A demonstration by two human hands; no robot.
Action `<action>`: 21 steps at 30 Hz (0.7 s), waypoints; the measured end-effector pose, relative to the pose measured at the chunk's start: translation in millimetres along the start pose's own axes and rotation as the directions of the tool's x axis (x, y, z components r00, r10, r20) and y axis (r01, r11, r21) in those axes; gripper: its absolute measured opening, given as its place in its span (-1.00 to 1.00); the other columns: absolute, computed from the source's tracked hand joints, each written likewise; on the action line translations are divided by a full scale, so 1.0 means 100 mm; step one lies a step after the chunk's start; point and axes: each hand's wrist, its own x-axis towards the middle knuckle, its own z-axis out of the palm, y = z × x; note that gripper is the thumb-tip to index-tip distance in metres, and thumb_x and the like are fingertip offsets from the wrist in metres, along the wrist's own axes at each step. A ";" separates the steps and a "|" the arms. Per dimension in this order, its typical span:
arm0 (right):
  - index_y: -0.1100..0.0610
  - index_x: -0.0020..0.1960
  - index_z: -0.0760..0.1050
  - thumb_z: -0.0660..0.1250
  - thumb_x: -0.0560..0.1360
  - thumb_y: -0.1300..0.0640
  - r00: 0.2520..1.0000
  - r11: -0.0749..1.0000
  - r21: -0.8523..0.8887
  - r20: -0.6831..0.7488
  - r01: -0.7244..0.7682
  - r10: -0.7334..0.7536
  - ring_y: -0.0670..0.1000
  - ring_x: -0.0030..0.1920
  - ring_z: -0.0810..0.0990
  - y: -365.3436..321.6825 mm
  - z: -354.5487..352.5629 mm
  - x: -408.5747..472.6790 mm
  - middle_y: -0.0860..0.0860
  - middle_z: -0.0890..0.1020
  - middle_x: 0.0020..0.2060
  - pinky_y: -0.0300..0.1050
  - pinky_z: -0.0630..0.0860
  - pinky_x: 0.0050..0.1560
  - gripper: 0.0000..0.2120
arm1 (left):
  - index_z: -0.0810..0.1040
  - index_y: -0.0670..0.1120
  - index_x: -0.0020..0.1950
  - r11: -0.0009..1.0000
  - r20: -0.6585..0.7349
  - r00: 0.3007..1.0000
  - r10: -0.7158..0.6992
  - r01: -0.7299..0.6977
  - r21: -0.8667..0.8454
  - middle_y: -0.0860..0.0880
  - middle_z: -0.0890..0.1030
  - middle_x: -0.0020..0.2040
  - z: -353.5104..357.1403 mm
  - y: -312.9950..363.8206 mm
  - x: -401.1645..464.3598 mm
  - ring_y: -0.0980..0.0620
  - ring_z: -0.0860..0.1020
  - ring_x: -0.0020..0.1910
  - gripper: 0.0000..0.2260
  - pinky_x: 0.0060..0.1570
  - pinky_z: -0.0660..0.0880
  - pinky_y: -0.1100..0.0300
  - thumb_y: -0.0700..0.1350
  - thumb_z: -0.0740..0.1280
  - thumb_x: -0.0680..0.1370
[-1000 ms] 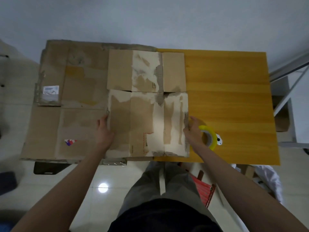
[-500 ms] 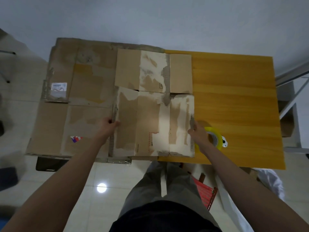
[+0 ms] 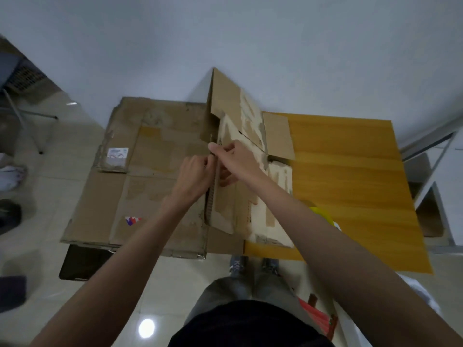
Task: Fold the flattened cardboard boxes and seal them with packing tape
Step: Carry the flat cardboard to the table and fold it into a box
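Over the table (image 3: 350,171), you've tipped the small box (image 3: 250,136) upright; left hand (image 3: 193,176) and right hand (image 3: 238,159) both pinch its raised edge, opening it.

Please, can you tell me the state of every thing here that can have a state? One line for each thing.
Small cardboard box: partly raised, left edge lifted, not yet a box.
Large cardboard sheet: flat on the table.
Tape roll: on the table, mostly hidden behind the right arm, untouched.
Left hand: grips the raised left edge of the small box.
Right hand: grips the same edge, higher up.
Table: carries the cardboard and the tape.
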 end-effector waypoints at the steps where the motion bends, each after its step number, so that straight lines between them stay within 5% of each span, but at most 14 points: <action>1: 0.11 0.05 0.43 0.40 0.46 -0.23 1.000 1.000 -0.017 -0.020 0.005 -0.005 0.03 -0.41 0.68 -0.05 0.00 0.00 0.12 0.66 -0.16 -0.03 0.63 -0.46 -0.56 | 0.32 -0.04 -0.46 1.000 0.017 1.000 0.011 -0.011 0.016 0.01 0.45 -0.49 -0.02 0.07 -0.01 0.03 0.39 -0.49 -0.54 -0.41 0.26 0.04 -0.07 0.10 0.66; 5: 0.16 0.06 0.43 0.41 0.50 -0.05 0.994 0.997 -0.074 -0.106 0.006 -0.014 0.09 -0.44 0.68 -0.11 -0.09 -0.02 0.15 0.66 -0.19 0.05 0.64 -0.47 -0.67 | 0.29 0.02 -0.43 0.996 0.062 0.996 0.056 -0.060 0.068 0.00 0.44 -0.43 -0.06 0.21 -0.03 -0.03 0.39 -0.43 -0.56 -0.37 0.21 0.05 -0.08 0.11 0.67; 11: 0.21 0.02 0.41 0.32 0.53 0.11 0.975 0.961 -0.270 -0.185 0.066 -0.119 0.07 -0.54 0.63 -0.23 -0.23 -0.03 0.14 0.65 -0.29 -0.19 0.48 -0.59 -0.81 | 0.50 -0.05 -0.34 0.984 0.118 0.981 0.154 -0.163 0.068 0.08 0.45 -0.47 -0.05 0.33 0.04 0.07 0.44 -0.47 -0.73 -0.40 0.31 0.15 -0.19 0.25 0.57; 15: 0.18 0.18 0.36 0.29 0.55 0.12 0.944 0.876 -0.481 -0.270 0.037 -0.188 0.20 -0.16 0.67 -0.26 -0.48 -0.07 0.17 0.60 -0.04 0.08 0.63 -0.20 -0.74 | 0.70 -0.03 0.03 0.978 0.118 0.980 0.160 -0.174 0.118 0.02 0.67 -0.25 -0.06 0.41 0.12 0.15 0.58 -0.35 -0.79 -0.27 0.54 0.21 -0.23 0.31 0.55; 19: 0.19 0.16 0.35 0.32 0.57 0.13 0.943 0.834 -0.552 -0.269 0.014 -0.194 0.19 -0.15 0.64 -0.22 -0.79 -0.11 0.15 0.59 -0.08 0.02 0.53 -0.27 -0.76 | 0.68 0.03 -0.23 0.985 0.017 0.990 0.139 -0.140 0.103 0.05 0.66 -0.31 -0.02 0.54 0.10 0.24 0.55 -0.41 -0.76 -0.34 0.46 0.46 -0.25 0.34 0.53; 21: 0.18 0.14 0.34 0.31 0.58 0.15 0.934 0.840 -0.542 -0.283 0.033 -0.219 0.15 -0.22 0.62 -0.21 -0.97 -0.17 0.12 0.57 -0.16 0.05 0.56 -0.32 -0.79 | 0.73 -0.02 0.07 0.989 -0.049 0.990 0.131 -0.128 0.068 0.02 0.73 -0.08 -0.04 0.62 0.07 0.19 0.61 -0.29 -0.77 -0.20 0.53 0.37 -0.24 0.36 0.51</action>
